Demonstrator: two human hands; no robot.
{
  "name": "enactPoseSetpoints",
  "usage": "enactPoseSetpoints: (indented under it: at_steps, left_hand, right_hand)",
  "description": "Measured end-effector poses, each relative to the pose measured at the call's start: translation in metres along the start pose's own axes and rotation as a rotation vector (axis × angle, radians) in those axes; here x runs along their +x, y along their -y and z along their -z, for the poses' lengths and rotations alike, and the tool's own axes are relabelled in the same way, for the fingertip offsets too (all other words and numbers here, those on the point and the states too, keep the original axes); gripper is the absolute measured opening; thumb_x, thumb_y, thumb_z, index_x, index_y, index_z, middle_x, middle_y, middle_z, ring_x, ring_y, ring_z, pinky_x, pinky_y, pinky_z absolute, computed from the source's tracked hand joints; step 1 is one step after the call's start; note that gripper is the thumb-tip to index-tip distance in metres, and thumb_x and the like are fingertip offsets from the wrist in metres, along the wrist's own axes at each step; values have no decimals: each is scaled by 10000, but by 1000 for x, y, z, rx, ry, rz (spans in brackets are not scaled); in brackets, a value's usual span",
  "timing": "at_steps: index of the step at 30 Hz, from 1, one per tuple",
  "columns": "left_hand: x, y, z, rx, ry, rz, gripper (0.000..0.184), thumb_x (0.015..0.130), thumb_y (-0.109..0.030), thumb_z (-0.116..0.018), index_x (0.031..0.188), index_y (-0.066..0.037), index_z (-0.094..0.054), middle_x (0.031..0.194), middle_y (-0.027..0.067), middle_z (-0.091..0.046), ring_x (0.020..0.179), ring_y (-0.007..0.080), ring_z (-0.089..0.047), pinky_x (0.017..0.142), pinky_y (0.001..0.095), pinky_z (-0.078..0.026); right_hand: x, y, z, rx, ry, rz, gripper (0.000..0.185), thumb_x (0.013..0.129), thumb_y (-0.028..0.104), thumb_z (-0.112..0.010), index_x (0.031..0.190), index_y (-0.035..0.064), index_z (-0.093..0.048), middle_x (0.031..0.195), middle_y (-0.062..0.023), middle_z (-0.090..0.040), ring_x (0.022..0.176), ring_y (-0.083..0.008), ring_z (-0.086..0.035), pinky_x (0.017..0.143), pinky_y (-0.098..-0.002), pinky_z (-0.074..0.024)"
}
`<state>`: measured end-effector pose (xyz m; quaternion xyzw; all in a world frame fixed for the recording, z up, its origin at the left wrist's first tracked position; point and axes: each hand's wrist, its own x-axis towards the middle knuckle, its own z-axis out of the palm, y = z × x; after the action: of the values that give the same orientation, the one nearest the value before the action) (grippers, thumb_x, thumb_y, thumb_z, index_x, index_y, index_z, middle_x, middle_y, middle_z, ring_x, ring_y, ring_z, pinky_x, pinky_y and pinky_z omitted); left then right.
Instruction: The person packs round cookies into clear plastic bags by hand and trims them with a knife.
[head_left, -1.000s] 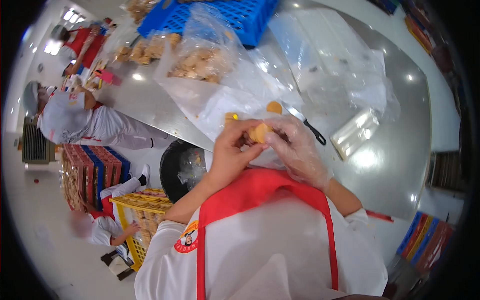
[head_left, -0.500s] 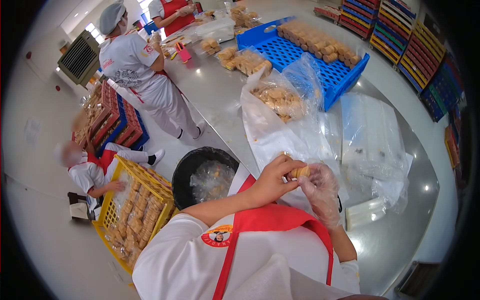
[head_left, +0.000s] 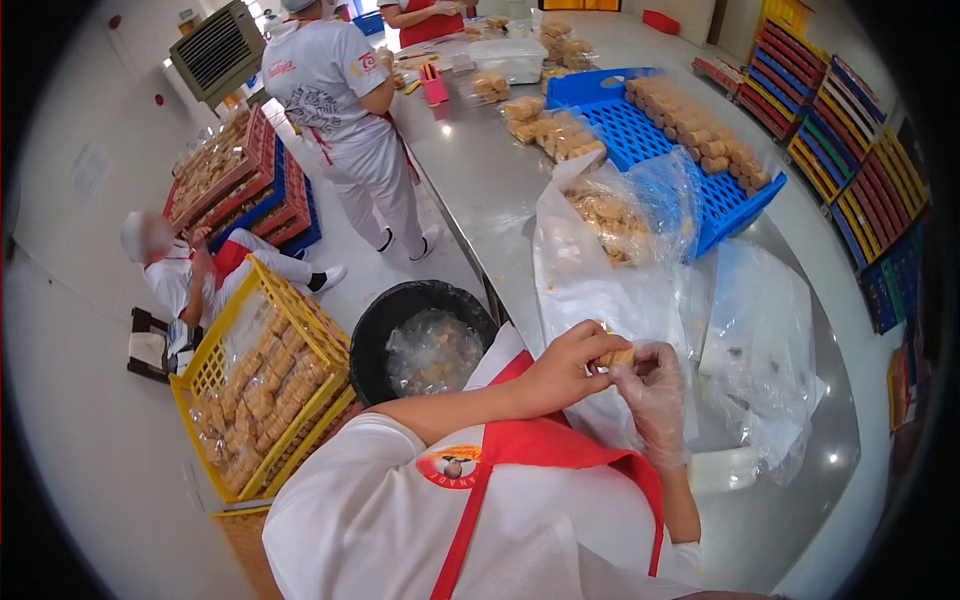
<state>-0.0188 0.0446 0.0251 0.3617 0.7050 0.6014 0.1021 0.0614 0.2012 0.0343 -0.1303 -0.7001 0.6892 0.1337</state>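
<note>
A short stack of round tan biscuits (head_left: 617, 357) is held between my two hands, above the near side of the steel table. My bare left hand (head_left: 572, 370) pinches it from the left. My right hand (head_left: 652, 395), in a clear plastic glove, grips its other end; the fingers partly hide the biscuits. Just beyond my hands lies an open clear bag (head_left: 570, 285) with loose and broken biscuits (head_left: 612, 222) inside. To the right of my hands is a pile of flat clear plastic bags (head_left: 760, 330).
A blue crate (head_left: 735, 215) with rows of stacked biscuits stands behind the bag. At left are a black bin (head_left: 372, 345) holding plastic and a yellow crate (head_left: 325, 350) of packed biscuits. Co-workers stand and sit on the left; coloured tray stacks (head_left: 860, 170) line the right.
The view has shifted, so the table and crates appear farther right and partly lower. Both hands still hold the biscuits. The seated co-worker's arm has moved up from the yellow crate.
</note>
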Motion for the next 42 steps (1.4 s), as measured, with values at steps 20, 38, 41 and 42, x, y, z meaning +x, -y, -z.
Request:
enactPoseSetpoints:
  at_steps: [20, 38, 41, 42]
  left_hand:
    - [-4, -3, -4, -4, -54, -71, 381, 840, -9, -720, 1210, -63, -648, 1057, 97, -540, 875, 184, -605, 750, 291, -541]
    - [6, 11, 27, -625, -155, 178, 569, 742, 136, -780, 1267, 10, -600, 1219, 93, -617, 1101, 172, -614, 986, 315, -504]
    - [7, 16, 21, -634, -143, 178, 586, 733, 143, -777, 1274, 6, -596, 1228, 98, -614, 1103, 182, -617, 984, 315, -503]
    - [6, 19, 20, -619, -133, 167, 585, 733, 143, -774, 1273, 4, -596, 1217, 100, -619, 1103, 185, -620, 986, 320, -503]
  right_hand:
    - [4, -2, 7, 73, 152, 41, 276, 867, 78, -772, 978, 71, -520, 899, 10, -538, 788, -66, -493, 691, -221, -430]
    - [-73, -46, 99, -1280, -358, 168, 154, 910, 101, -625, 1045, 35, -656, 965, -147, -648, 887, -337, -616, 805, -441, -491]
    - [-77, -62, 105, -1374, -309, 82, 200, 913, 136, -583, 1074, 44, -657, 970, -153, -656, 926, -358, -624, 841, -471, -496]
    - [-78, -65, 106, -1374, -292, 27, 213, 917, 147, -568, 1083, 47, -656, 965, -152, -655, 933, -355, -626, 851, -472, -497]
